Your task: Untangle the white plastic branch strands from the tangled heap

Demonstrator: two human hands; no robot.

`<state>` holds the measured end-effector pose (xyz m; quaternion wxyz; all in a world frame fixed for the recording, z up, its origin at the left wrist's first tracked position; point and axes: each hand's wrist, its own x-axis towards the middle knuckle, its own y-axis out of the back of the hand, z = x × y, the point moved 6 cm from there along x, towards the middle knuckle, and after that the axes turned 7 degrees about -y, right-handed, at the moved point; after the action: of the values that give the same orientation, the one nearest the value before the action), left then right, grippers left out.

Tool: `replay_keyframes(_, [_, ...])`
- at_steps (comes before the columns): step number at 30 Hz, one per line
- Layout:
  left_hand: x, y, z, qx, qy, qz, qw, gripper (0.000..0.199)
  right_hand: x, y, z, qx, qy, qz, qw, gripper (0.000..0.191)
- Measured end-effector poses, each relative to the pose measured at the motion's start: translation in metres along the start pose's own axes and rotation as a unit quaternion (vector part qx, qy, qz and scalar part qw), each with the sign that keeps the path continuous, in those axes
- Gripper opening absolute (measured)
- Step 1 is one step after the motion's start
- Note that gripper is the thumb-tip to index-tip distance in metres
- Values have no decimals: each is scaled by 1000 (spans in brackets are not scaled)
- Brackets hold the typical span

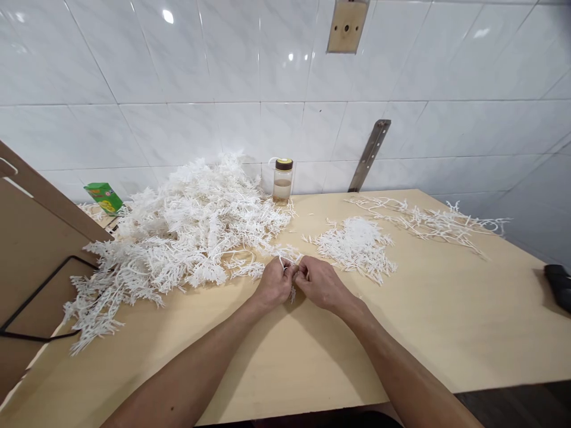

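Observation:
My left hand (275,282) and my right hand (320,282) meet over the middle of the table, fingertips pinched close together. Between them is a white plastic branch (289,254), its sprigs poking out above and below the fingers. Both hands look closed on it, though the exact grip is hidden. To the left rises a large heap of white branching plastic sprigs (191,226). Just right of my right hand lies a smaller pile of short white sprig pieces (359,246). Farther right are thin, mostly bare white stems (428,223).
A jar with a dark lid (282,181) stands by the tiled wall. A green box (104,198) sits behind the heap. Cardboard (40,238) and a black wire frame (40,339) border the left side. A metal bracket (369,156) leans at the wall; a black object (558,286) lies far right.

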<state>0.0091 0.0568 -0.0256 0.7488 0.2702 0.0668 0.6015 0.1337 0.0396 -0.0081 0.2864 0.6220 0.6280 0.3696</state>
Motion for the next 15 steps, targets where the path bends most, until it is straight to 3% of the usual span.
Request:
replay_keyframes(3, [2, 1, -1, -12, 15, -7, 1000, 25, 0, 1, -3, -27, -6, 40, 999, 15])
replay_keyframes(9, [3, 2, -2, -20, 20, -7, 1000, 23, 1, 0, 4, 42, -46, 0, 998, 17])
replay_keyframes(15, [1, 1, -3, -25, 11, 11, 1000, 21, 6, -2, 11, 59, -71, 15, 996, 16])
